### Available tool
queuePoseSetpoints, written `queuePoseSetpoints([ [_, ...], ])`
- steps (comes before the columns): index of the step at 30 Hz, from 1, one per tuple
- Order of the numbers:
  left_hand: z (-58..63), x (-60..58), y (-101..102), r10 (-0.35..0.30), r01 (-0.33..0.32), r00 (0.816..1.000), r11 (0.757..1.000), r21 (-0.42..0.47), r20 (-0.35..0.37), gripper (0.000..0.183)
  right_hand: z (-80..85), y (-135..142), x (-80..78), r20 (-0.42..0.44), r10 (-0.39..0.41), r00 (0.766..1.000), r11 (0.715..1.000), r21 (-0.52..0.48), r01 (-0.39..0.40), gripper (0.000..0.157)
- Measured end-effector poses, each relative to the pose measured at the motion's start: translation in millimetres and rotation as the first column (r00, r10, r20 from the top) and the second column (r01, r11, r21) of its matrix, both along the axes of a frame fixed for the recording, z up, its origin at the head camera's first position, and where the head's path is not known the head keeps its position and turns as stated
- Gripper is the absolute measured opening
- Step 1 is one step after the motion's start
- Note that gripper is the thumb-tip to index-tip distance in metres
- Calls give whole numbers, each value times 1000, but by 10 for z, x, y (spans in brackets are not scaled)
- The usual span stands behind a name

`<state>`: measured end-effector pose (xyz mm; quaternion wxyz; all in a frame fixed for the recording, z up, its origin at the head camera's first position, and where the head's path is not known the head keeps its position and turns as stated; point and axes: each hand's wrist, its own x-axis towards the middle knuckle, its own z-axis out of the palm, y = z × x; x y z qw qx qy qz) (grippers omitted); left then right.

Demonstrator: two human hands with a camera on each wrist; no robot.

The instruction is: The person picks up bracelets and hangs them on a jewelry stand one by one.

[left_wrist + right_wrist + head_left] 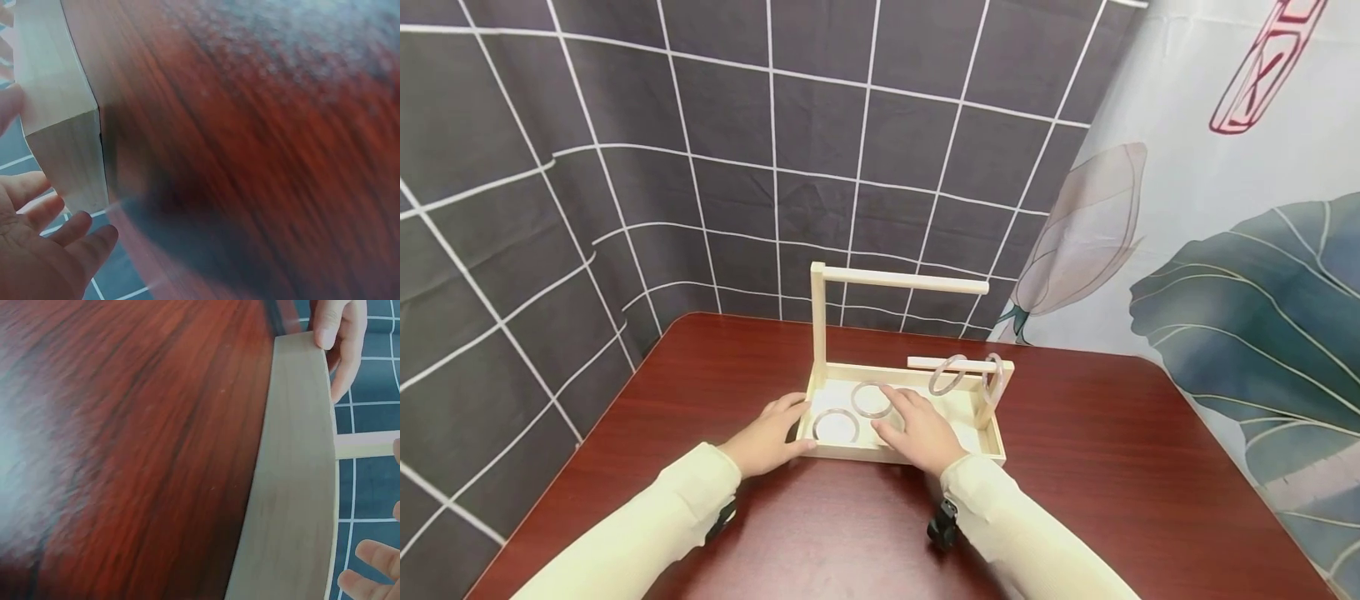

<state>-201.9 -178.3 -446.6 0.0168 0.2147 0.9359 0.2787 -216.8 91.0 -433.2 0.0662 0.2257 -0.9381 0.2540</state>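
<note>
A pale wooden stand point(853, 454) has a shallow tray base and two bars. Two translucent pinkish bangles lie in the tray: the front-left bangle point(815, 428) and a second bangle point(853, 402) beside my right fingertips. Over the tray, my right hand point(921, 429) has its fingers spread; whether they touch that second bangle I cannot tell. My left hand point(767, 437) rests against the tray's left end, thumb at the front corner, fingers extended along the side. On the short lower bar point(925, 362) hang two more bangles, a left one point(934, 385) and a right one point(999, 379).
A longer upper bar point(902, 279) extends rightward from the tall left post point(818, 325). The stand sits on a reddish-brown table point(1075, 467). Behind the table hang a dark gridded curtain point(730, 208) and a pale cloth printed with leaves point(1262, 308).
</note>
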Motion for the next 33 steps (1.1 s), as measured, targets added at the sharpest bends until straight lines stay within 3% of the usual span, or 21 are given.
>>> queuePoseSetpoints([
  [20, 80, -39, 40, 15, -15, 999, 1000, 1, 46, 66, 166, -292, -303, 104, -9, 995, 998, 57, 3, 69],
  [33, 55, -61, 38, 19, -19, 998, 1000, 6, 56, 65, 200, -350, -441, 228, 6, 974, 999, 51, -19, 73],
])
